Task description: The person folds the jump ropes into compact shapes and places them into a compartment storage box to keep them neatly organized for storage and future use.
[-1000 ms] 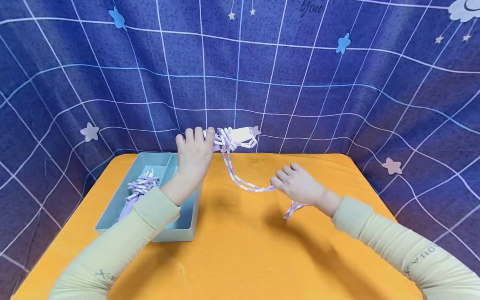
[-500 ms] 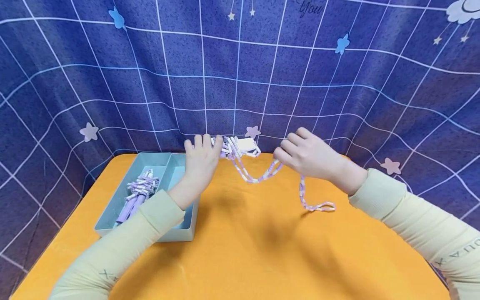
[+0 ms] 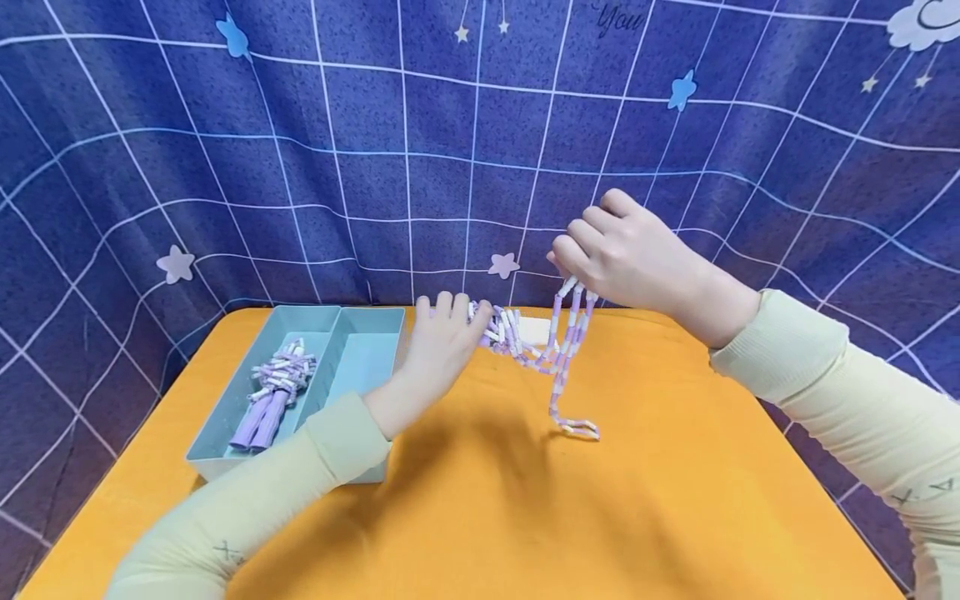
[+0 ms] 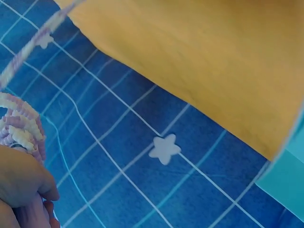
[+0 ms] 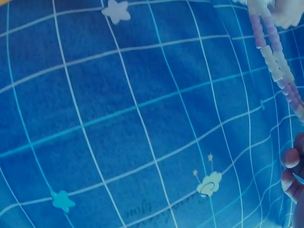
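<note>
A purple and white beaded jump rope (image 3: 508,335) stretches between my two hands over the table. My left hand (image 3: 442,343) grips it at the bundled end; in the left wrist view a lilac handle (image 4: 33,213) shows below the fingers of that hand (image 4: 21,175). A white label (image 3: 535,331) sits by the coils. Higher and to the right, my right hand (image 3: 626,250) pinches strands of the rope, which hang down in loops. One loose loop (image 3: 579,428) dangles low, near or touching the cloth. In the right wrist view, beaded strands (image 5: 270,52) run down toward the fingers.
A blue-green tray (image 3: 363,358) with two compartments stands at the left. Its left compartment holds another beaded jump rope (image 3: 277,387) with two lilac handles. Orange cloth (image 3: 480,533) covers the table. A blue gridded curtain (image 3: 450,125) hangs behind.
My right hand has risen with the rope strands, drawing up more loops. My left hand has shifted right and lower with the bundle, uncovering more of the tray's right compartment.
</note>
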`<state>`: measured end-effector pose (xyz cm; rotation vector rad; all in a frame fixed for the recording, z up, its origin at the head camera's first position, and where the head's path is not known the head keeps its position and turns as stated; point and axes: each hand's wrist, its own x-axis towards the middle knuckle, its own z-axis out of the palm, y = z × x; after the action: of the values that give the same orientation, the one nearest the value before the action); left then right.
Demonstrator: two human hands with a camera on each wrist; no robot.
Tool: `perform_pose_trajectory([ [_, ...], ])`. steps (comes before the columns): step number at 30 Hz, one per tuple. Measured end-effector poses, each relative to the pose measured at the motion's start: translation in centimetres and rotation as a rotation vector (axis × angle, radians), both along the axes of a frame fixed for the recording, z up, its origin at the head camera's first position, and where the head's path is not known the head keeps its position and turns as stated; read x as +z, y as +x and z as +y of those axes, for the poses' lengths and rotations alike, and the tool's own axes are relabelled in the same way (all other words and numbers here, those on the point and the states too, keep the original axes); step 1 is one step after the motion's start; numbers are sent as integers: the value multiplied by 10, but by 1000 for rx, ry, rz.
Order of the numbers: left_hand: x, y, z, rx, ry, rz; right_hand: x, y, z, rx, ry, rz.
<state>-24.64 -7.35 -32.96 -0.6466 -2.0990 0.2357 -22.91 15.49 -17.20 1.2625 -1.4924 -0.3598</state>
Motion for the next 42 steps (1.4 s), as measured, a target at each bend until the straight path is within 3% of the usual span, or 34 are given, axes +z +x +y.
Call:
perform_pose_trajectory([
  [4, -3, 4, 9, -36, -36, 1, 11, 1, -1, -54, 15, 10],
  [12, -3, 13, 27, -155, -69, 57, 27, 4, -4, -255, 78, 9],
  [18, 1, 22, 39, -241, -97, 94, 28, 0, -13, -291, 36, 30],
  [28, 4, 38, 50, -362, -92, 176, 18, -14, -13, -307, 61, -20],
  [34, 9, 52, 48, -415, -82, 150, 4, -30, -2, -331, 106, -37],
  [42, 13, 63, 43, -495, 9, 106, -21, -49, 6, -317, 76, -72],
])
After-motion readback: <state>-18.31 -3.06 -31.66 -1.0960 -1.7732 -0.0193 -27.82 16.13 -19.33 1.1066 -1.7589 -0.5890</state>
